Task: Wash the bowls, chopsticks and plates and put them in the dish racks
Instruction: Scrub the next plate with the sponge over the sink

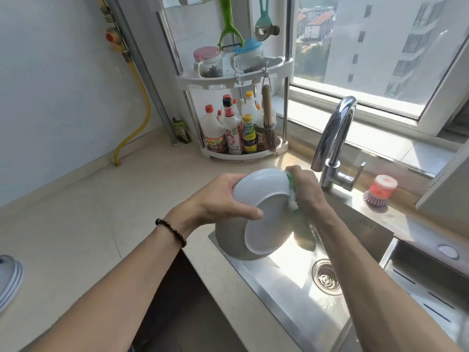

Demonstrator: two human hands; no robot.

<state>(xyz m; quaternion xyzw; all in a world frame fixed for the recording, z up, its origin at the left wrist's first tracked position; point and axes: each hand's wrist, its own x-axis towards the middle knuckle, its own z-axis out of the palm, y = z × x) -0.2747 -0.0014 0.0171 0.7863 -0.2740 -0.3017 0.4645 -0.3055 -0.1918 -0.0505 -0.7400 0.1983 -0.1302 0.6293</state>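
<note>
White bowl (256,212) tilted above the sink's (286,288) 10 o'clock corner, gripped by left hand (223,196); right hand (304,189) at 3 o'clock, clamping green scouring sponge (291,191) against its rim.

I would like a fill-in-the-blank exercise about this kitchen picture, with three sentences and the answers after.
1. The left hand holds a white ____ tilted over the sink.
2. The right hand presses a green ____ against its rim.
3. No water runs from the ____, which stands behind the sink.

Missing words: bowl; sponge; faucet
</note>
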